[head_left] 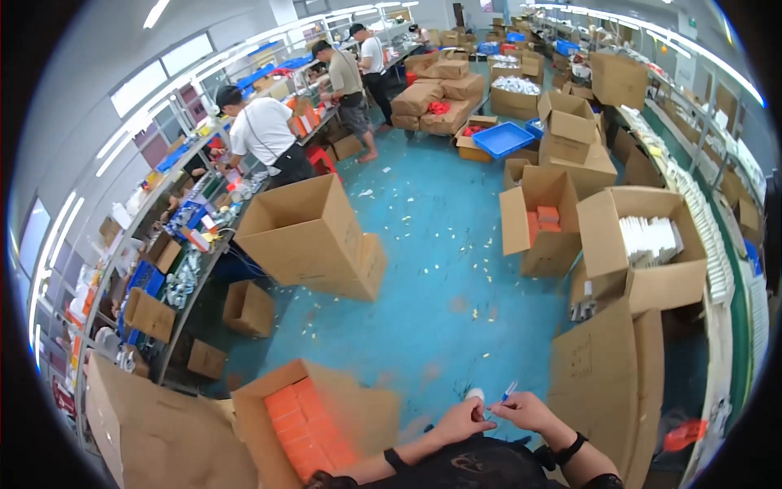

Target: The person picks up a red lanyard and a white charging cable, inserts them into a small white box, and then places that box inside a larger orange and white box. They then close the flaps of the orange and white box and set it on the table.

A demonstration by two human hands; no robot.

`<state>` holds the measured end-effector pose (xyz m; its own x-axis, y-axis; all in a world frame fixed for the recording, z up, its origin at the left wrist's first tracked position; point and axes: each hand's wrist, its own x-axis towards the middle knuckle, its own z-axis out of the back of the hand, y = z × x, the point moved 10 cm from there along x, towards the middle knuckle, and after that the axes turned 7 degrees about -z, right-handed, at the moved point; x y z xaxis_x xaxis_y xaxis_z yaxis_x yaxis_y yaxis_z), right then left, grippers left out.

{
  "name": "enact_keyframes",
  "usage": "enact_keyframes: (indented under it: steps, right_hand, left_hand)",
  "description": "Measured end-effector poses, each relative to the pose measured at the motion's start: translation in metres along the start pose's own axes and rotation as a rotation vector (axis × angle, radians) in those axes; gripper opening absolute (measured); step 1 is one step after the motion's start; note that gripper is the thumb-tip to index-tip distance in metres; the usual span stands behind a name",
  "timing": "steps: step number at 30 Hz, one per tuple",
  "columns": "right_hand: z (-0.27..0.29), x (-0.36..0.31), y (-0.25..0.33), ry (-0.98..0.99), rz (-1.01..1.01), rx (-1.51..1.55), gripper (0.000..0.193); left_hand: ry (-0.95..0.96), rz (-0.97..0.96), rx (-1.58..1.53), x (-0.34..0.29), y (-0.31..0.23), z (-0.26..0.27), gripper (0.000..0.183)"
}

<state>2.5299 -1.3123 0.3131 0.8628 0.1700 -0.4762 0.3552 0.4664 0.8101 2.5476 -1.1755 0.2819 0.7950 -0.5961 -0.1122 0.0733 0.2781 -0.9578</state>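
Observation:
Low in the picture, my two hands meet in front of my body. My left hand [462,421] is closed, its fingertips pinched together; whatever they hold is too small to make out. My right hand [527,411] is closed around a slim blue-and-white pen-like thing [508,393], which points up and away from me. The fingertips of both hands almost touch. Just beyond my left hand shows a small white rounded thing [475,394]; I cannot tell whether it is held. To the left of my left forearm stands an open carton [252,399] packed with orange boxes [305,428].
A large carton [293,232] stands mid-left on the blue floor [423,318]. On the right are cartons of orange boxes [544,220] and white pieces [652,240], beside a long conveyor [717,285]. Several people [265,134] work at the left bench. A cardboard sheet [599,383] leans right.

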Motion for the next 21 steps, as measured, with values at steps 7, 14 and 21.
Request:
enact_keyframes:
  steps: [7,14,21]
  right_hand:
    - [0.175,0.124,0.102,-0.218,-0.003,0.204,0.027]
    - [0.253,0.362,0.104,0.047,-0.094,0.274,0.027]
    - [0.245,0.605,0.256,0.486,0.356,-0.43,0.03]
  left_hand:
    - [0.274,-0.174,0.159,0.237,-0.089,0.081,0.044]
    - [-0.056,0.089,-0.011,0.41,0.015,0.234,0.045]
    - [-0.348,0.185,-0.246,0.525,0.047,0.419,0.031]
